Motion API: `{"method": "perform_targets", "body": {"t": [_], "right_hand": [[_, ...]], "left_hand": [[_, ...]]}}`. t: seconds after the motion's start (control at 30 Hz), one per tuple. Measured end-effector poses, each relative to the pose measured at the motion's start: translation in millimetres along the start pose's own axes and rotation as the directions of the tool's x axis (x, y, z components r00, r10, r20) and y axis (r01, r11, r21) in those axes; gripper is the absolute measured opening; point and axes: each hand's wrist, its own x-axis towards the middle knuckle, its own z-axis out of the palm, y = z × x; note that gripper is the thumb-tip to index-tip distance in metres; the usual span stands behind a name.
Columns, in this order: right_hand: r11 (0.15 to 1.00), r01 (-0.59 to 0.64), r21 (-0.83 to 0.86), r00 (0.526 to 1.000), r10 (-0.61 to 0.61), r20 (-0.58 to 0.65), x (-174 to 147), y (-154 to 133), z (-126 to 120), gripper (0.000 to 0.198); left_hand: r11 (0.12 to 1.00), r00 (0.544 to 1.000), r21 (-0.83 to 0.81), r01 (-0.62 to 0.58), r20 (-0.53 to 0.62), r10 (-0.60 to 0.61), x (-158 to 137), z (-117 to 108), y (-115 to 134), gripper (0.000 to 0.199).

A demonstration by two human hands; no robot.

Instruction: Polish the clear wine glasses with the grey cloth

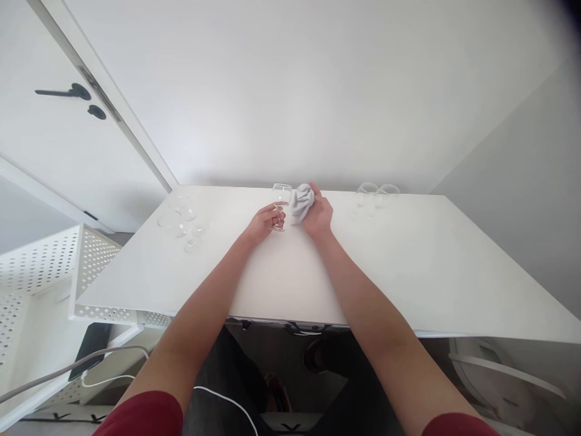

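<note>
My left hand (267, 221) is closed around the stem of a small clear wine glass (282, 193), which it holds upright over the middle of the table. Just to the right, my right hand (319, 214) grips a crumpled light grey cloth (302, 203). The cloth is bunched beside the glass bowl, close to its right side; whether they touch I cannot tell. Some fingers of my right hand are hidden behind the cloth.
The white table (290, 278) stands against a pale wall. Two clear wine glasses (376, 192) are at its back right. More clear glasses (181, 218) are at the left, hard to make out. A white perforated rack (97, 257) adjoins the left edge, near a door (40, 66).
</note>
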Motion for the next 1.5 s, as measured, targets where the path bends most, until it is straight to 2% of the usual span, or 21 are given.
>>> {"method": "perform_targets", "body": {"t": [0.1,0.3,0.4,0.47,0.53,0.63,0.7,0.8,0.87,0.9,0.97,1.07,1.13,1.23,1.3,1.37,1.43,1.5], "right_hand": [[0.994,-0.109,0.02,0.981,0.104,0.165,-9,0,13,0.044],[0.975,-0.213,-0.059,0.949,0.221,0.226,-11,4,14,0.033],[0.966,-0.226,-0.128,0.934,0.253,0.253,-9,5,11,0.038],[0.966,-0.198,-0.165,0.942,0.234,0.241,-8,4,11,0.048],[0.972,-0.13,-0.197,0.961,0.173,0.216,-8,3,13,0.053],[0.95,0.036,-0.31,0.979,0.029,0.201,-13,3,20,0.05],[0.872,0.156,-0.464,0.963,-0.03,0.268,-19,5,24,0.044],[0.645,0.371,-0.668,0.89,-0.041,0.454,-27,10,30,0.036],[0.51,0.492,-0.705,0.84,-0.068,0.538,-29,12,31,0.032],[0.466,0.524,-0.713,0.831,-0.097,0.548,-29,12,30,0.03],[0.423,0.529,-0.736,0.846,-0.196,0.495,-27,12,27,0.022],[0.473,0.427,-0.771,0.896,-0.334,0.291,-26,8,21,0.01],[0.551,0.358,-0.754,0.925,-0.322,0.203,-24,3,18,0.011],[0.663,0.288,-0.691,0.956,-0.24,0.168,-19,-4,14,0.019],[0.77,0.199,-0.606,0.98,-0.151,0.13,-13,-10,10,0.023],[0.878,0.051,-0.476,0.992,0.009,0.124,-9,-16,5,0.028],[0.926,-0.102,-0.364,0.971,0.173,0.168,-7,-21,-1,0.033],[0.936,-0.201,-0.288,0.939,0.268,0.216,-8,-23,-3,0.037]], "left_hand": [[0.999,1.0,0.04,-0.009,0.008,0.008,1,1,-4,0.04],[0.995,0.999,0.101,-0.007,0.043,0.002,0,5,-5,0.041],[0.993,0.995,0.118,0.028,0.092,-0.039,-2,4,-2,0.041],[0.993,0.991,0.113,0.041,0.12,-0.055,-2,3,0,0.042],[0.995,0.994,0.102,0.024,0.101,-0.034,0,1,0,0.043],[0.994,0.998,0.107,-0.024,-0.051,0.03,4,-1,-5,0.039],[0.981,0.984,0.19,-0.047,-0.16,0.078,6,-3,-9,0.035],[0.894,0.953,0.442,-0.077,-0.231,0.196,7,-5,-14,0.033],[0.79,0.94,0.607,-0.087,-0.213,0.267,5,-3,-15,0.031],[0.735,0.941,0.671,-0.097,-0.178,0.287,4,-1,-15,0.029],[0.623,0.954,0.769,-0.144,-0.058,0.293,1,4,-15,0.024],[0.493,0.966,0.848,-0.192,0.075,0.247,-1,11,-17,0.021],[0.444,0.966,0.877,-0.185,0.079,0.246,-1,12,-18,0.02],[0.413,0.96,0.892,-0.184,0.073,0.27,-1,8,-19,0.015],[0.394,0.958,0.898,-0.197,0.092,0.271,-2,4,-19,0.011],[0.391,0.957,0.893,-0.221,0.122,0.264,-3,3,-19,0.011],[0.413,0.954,0.877,-0.247,0.147,0.26,-4,4,-18,0.011],[0.444,0.953,0.856,-0.265,0.163,0.254,-4,6,-18,0.013]]}}
